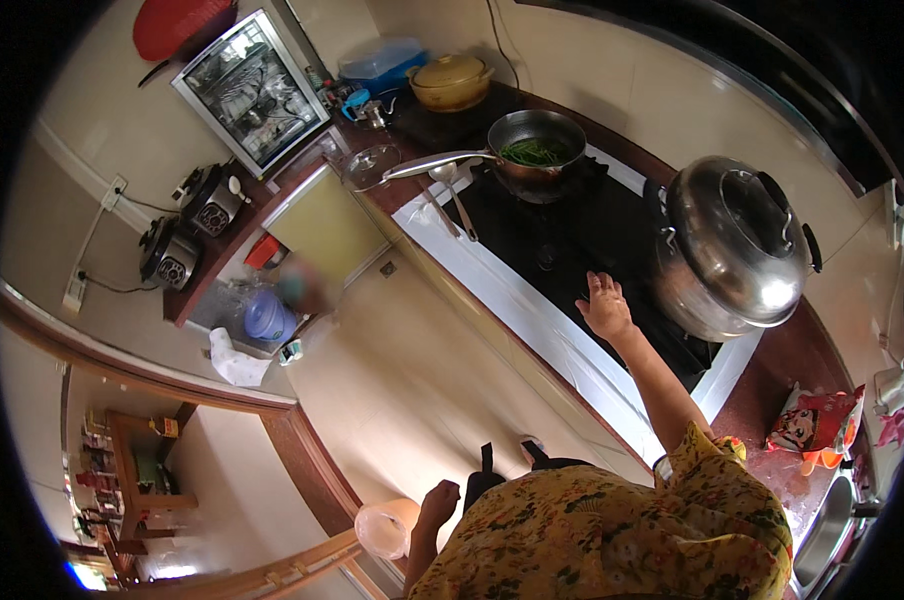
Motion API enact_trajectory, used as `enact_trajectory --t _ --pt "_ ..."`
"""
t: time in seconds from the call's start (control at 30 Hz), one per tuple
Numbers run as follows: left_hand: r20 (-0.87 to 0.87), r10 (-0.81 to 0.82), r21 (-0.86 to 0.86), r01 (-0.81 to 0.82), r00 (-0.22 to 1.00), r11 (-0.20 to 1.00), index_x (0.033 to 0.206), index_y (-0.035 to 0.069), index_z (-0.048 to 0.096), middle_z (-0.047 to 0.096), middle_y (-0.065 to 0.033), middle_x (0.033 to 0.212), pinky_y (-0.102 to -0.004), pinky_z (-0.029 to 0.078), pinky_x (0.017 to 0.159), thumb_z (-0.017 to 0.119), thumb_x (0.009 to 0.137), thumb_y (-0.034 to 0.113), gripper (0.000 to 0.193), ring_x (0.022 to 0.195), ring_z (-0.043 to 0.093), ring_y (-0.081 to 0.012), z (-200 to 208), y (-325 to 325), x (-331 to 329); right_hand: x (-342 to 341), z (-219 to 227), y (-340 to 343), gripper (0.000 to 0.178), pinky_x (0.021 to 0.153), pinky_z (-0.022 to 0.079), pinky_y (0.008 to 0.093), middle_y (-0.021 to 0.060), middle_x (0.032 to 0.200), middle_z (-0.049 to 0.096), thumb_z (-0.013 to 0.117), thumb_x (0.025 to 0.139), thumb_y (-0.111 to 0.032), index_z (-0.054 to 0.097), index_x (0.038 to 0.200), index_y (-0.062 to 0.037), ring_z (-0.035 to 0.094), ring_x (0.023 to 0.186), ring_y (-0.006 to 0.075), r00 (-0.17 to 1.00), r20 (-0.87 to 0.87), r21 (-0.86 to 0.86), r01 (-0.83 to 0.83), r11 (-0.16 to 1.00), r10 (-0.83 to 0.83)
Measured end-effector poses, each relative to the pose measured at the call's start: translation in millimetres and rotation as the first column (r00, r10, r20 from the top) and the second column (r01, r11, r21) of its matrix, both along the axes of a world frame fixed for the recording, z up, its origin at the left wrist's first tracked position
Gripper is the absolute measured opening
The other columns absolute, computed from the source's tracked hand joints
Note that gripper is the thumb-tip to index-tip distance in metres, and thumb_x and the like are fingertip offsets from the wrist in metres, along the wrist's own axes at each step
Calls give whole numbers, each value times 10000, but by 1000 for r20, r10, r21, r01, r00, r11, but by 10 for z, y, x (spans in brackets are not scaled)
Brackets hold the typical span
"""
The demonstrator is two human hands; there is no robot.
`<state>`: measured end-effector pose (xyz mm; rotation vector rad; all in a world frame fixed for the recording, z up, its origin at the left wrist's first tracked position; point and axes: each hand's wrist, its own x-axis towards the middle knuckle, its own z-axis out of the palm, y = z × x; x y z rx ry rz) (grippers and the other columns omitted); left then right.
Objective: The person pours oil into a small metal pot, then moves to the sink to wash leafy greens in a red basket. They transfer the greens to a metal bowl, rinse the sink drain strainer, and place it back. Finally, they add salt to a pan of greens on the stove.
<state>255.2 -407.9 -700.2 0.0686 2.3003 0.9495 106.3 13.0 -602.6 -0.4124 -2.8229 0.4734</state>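
My right hand [606, 306] reaches over the black gas stove [552, 265], fingers spread and holding nothing. Beside it on the right stands a large, lidded steel pot [722, 255]. Farther back on the stove is a long-handled pan [539, 172] with green vegetables inside; its handle points left. Two long-handled metal utensils [460, 208] lie along the stove's left edge. Low at my side hangs my left hand [438, 503], dim, its fingers mostly hidden. Next to it is a round, pale, translucent container [384, 530]; whether the hand touches it I cannot tell.
A glass lid [372, 166], a yellow casserole [450, 82] and a blue box [382, 62] sit on the counter at the back. Two cookers [210, 202] stand on the left counter. Red packages [815, 420] lie near the sink [825, 530] at right. A purple-blue bucket [270, 316] stands below left.
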Motion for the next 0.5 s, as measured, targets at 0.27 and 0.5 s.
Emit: enact_trajectory --t 0.27,0.5 --pt "163 -146 95 132 976 987 934 4 551 599 -178 853 -352 446 708 473 825 309 333 800 579 -296 -957 -562 -642 -299 -72 -33 500 806 418 378 188 1029 476 652 671 -207 432 1070 -2 465 967 331 954 214 121 189 974 -212" --pt "158 -241 91 229 957 969 928 4 552 603 -180 842 -354 448 708 465 826 293 319 799 583 -290 -622 -1112 -1877 -895 67 -488 688 815 425 421 185 1157 398 686 647 -297 379 1199 -22 400 1048 349 923 195 152 306 940 -332"
